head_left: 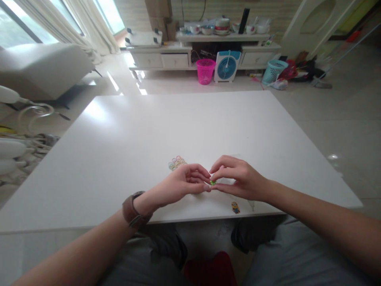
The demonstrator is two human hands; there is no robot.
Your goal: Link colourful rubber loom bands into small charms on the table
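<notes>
My left hand (190, 178), with a brown-strapped watch on its wrist, meets my right hand (241, 176) just above the near part of the white table. Between their fingertips is a small bright green object (212, 182), mostly covered and too small to name. Fingers and thumbs of both hands curl in around it in a pinch. Just beyond my left hand lies a little pile of thin coloured rubber bands (177, 162), partly hidden by that hand. A small yellow and blue Minion figure (235, 207) lies flat near the table edge, below my right hand.
Clear plastic (251, 205) lies by the Minion and partly under my right hand. The white table (184, 123) reaches far ahead, its near edge close to my legs. Beyond stand a pink basket (205, 71), a blue fan (227, 66) and a low cabinet (149, 60).
</notes>
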